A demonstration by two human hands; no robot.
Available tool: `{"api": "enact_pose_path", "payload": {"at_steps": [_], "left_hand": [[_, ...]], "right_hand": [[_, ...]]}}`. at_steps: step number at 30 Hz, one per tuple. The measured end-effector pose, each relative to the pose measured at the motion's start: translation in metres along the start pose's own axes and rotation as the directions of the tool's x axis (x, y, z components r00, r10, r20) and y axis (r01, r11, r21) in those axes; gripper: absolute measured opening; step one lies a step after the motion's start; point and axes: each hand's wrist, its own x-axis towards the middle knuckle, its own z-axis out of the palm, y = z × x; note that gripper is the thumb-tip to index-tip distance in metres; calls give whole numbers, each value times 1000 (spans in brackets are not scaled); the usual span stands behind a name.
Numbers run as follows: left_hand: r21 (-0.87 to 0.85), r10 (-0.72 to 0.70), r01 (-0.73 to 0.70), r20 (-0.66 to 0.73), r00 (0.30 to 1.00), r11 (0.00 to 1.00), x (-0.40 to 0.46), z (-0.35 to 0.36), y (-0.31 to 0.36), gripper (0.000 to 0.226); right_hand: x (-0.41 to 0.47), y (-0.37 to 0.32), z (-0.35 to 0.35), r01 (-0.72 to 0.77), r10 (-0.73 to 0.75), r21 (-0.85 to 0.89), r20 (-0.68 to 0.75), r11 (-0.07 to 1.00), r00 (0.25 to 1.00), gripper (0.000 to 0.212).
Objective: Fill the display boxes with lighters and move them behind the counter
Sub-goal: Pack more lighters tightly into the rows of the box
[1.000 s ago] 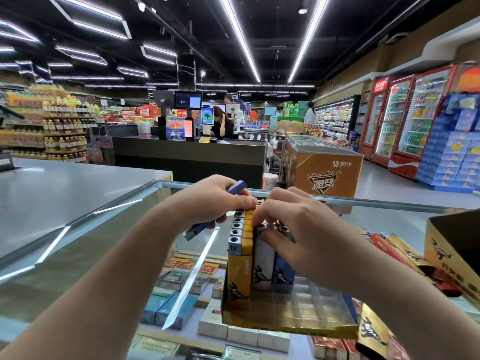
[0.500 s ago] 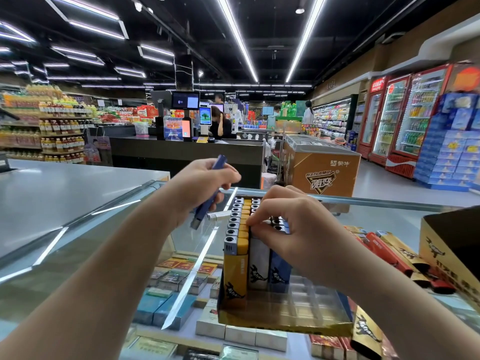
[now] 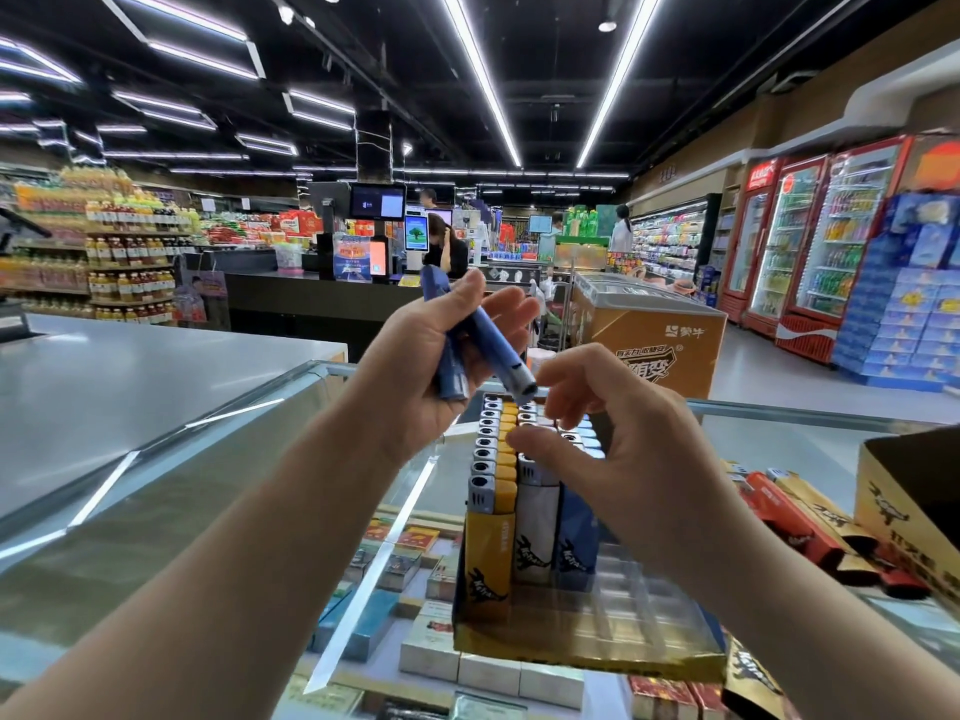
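Lighters [image 3: 485, 345], blue, in my left hand [image 3: 436, 366]: small bunch, fingers wrapped around, long axis slanting down-right, metal heads lowest. Heads point to my right hand [image 3: 608, 433], just beside, thumb and fingers half curled, apart, holding nothing, hovering over filled rows. Display box [image 3: 587, 652] directly below both hands, on glass tabletop [image 3: 208, 511]. Yellow, white, blue rows stand upright at left side; clear ribbed slots at right side empty. I judge next lighter passes left to right hand, then down, head up. Plastic bodies smooth, slippery; box is thin glossy cardboard.
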Motion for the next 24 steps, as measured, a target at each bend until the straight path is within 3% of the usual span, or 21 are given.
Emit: {"api": "enact_pose_path", "payload": {"at_steps": [3,7,14,16,20,22,24], "left_hand": [[86,-11,5,70,997,996,0,2,-2,29],[241,-53,38,58,997,970,0,-1,0,37],[512,-65,-20,149,987,859,-3,-1,-7,31],[646,13,-116,162,987,754,-3,1,-11,32],[844,267,-294,188,945,449,2,-8,-18,27],[903,282,-247,149,948,352,6,-15,-18,24],[959,198,-128,79,977,252,9,-22,-19,21]], "right_hand": [[2,0,-1,-4,7,46,-73,999,997,19],[3,2,-1,-20,42,134,-163,991,986,14],[12,11,-14,-83,187,303,-335,949,923,29],[13,12,-15,-86,207,359,-314,929,927,29],[13,13,-21,-99,276,487,-307,868,911,26],[15,12,-29,-131,339,576,-272,807,901,20],[17,13,-36,-191,371,658,-145,728,917,13]]}}
